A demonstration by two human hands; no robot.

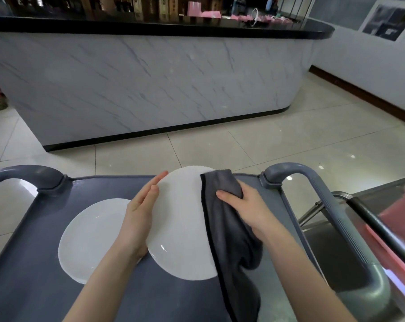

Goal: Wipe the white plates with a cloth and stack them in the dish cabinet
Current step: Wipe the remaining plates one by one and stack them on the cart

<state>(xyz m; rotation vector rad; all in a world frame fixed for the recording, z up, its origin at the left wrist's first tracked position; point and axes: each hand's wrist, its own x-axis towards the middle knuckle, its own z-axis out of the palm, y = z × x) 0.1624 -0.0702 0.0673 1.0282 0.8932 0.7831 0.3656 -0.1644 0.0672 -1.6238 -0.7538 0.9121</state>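
my left hand (140,212) lies flat, fingers straight, against the left rim of a smooth, glossy round white plate (180,224). my right hand (245,205) grips a soft dark grey cloth (231,240) with a black hem, draped over the plate's right side. a second plate (92,235), also white, lies flat on the matte blue-grey plastic worktop (34,263), just left. labels on the far shelf are too blurred to read.
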